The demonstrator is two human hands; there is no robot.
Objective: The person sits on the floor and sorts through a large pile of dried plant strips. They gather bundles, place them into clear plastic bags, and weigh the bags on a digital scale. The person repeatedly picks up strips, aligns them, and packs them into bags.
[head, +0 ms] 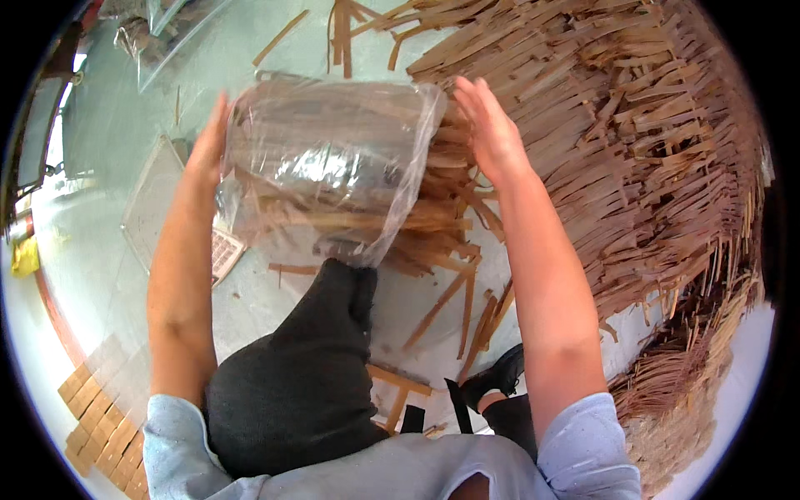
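Observation:
A clear plastic bag (325, 134) lies across in front of me, above my trousered knee, its surface creased and shiny. Brown flat strips show through its film, though some may lie behind it. My left hand (209, 140) is upright at the bag's left end, blurred, its fingers stretched away from me; whether it grips the film is hidden. Just beyond the bag's right edge, my right hand (494, 134) is held flat with fingers extended and nothing in it. Under and right of the bag, a loose bunch of brown strips (431, 250) pokes out.
A large heap of brown strips (600, 137) covers the right side. More clear bags (156, 44) lie at the upper left. Stray strips (440, 306) are scattered on the pale floor (425, 350). Stacked tan blocks (106, 431) stand at lower left, and a wooden frame (397, 390) is below me.

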